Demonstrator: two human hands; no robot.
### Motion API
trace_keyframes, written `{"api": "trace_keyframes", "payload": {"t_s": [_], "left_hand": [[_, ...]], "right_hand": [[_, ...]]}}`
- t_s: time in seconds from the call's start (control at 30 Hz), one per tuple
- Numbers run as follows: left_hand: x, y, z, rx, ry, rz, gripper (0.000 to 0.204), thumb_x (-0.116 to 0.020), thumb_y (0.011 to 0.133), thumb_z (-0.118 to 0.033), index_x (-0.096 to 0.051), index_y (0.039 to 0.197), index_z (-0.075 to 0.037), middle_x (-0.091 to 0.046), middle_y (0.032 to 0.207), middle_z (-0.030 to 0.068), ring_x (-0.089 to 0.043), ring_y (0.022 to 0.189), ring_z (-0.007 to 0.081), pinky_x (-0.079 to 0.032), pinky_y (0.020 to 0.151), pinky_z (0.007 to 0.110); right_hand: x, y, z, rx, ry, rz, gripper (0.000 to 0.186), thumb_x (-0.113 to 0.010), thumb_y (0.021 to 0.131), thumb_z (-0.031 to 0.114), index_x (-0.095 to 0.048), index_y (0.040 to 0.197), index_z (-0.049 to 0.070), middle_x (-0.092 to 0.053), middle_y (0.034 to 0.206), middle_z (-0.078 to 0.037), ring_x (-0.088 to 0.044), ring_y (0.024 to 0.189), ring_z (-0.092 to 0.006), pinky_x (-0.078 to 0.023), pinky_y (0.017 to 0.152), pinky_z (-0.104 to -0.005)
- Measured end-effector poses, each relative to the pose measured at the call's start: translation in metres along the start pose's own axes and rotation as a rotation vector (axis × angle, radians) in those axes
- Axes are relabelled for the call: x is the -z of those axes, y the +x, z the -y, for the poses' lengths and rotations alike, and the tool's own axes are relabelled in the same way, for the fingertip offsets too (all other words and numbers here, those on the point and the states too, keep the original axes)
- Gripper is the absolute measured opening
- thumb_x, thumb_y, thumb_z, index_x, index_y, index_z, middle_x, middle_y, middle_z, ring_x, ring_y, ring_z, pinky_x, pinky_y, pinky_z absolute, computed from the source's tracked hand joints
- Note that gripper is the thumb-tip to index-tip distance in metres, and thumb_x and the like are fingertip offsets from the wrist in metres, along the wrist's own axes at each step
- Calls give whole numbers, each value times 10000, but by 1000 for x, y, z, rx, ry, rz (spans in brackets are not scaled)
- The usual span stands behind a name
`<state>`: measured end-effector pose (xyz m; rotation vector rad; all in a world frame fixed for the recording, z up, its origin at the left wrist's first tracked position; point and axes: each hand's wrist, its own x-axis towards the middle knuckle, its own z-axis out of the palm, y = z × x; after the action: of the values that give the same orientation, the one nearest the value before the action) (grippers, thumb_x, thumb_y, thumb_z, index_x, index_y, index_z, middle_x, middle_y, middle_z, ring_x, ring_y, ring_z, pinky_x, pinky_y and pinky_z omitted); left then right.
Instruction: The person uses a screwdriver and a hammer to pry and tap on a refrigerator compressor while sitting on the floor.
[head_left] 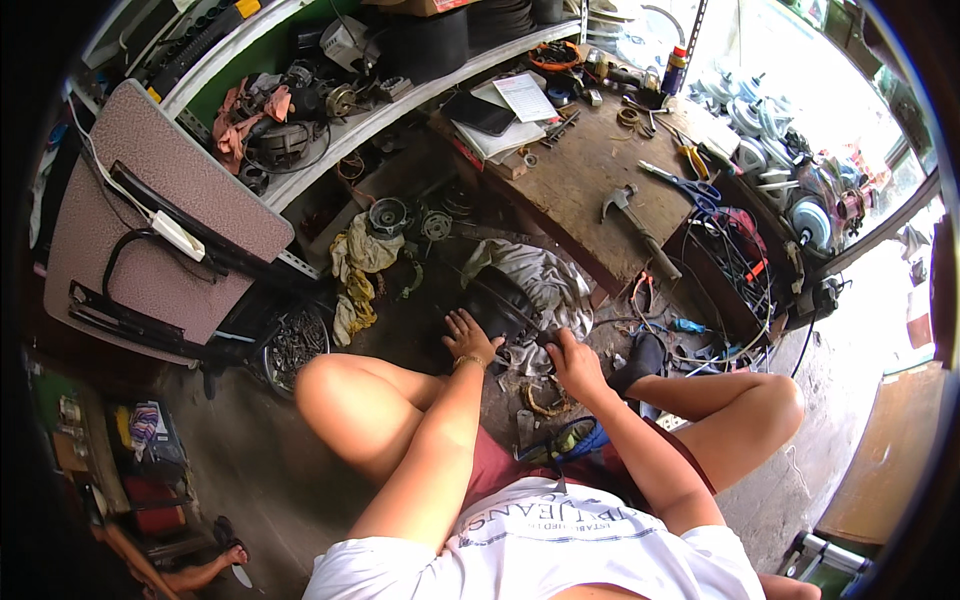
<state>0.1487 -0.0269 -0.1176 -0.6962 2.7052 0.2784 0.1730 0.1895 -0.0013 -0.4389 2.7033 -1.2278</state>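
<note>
I sit low with both hands reaching to the floor between my knees. My left hand (468, 338) has its fingers spread and rests at the near left edge of a black, rounded part (497, 303). Closed fingers of my right hand (575, 360) wrap round something dark at the part's right side; its kind cannot be made out. A grey-white cloth (548, 278) lies crumpled just behind and beside the black part. Scraps and a curved, brownish piece (545, 402) are on the floor near my right hand.
A wooden table (590, 150) at the far right bears a hammer (640, 228), blue-handled scissors (685, 185) and a tablet (479, 113). A yellowish cloth (355, 275), motor parts (388, 216) and a bowl of metal pieces (297, 345) are to the left. Tangled wires (735, 270) fill the right.
</note>
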Motion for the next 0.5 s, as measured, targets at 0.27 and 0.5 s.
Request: {"api": "trace_keyframes", "payload": {"t_s": [0.27, 0.5], "left_hand": [[29, 16, -9, -21, 48, 139, 1197, -738, 658, -552, -42, 1435, 36, -130, 1495, 233, -81, 1404, 349, -191, 1059, 559], [48, 34, -22, 74, -92, 271, 1347, -838, 518, -521, 11, 1453, -52, -58, 1514, 204, -77, 1407, 332, -200, 1060, 569]], "right_hand": [[2, 21, 24, 148, -90, 108, 347, -505, 900, 161, -537, 1238, 230, -642, 874, -181, -604, 765, -389, -478, 660, -463], [11, 42, 23, 80, -57, 217, 362, -517, 884, 133, -534, 1240, 198, -646, 871, -186, -616, 794, -383, -488, 673, -456]]}}
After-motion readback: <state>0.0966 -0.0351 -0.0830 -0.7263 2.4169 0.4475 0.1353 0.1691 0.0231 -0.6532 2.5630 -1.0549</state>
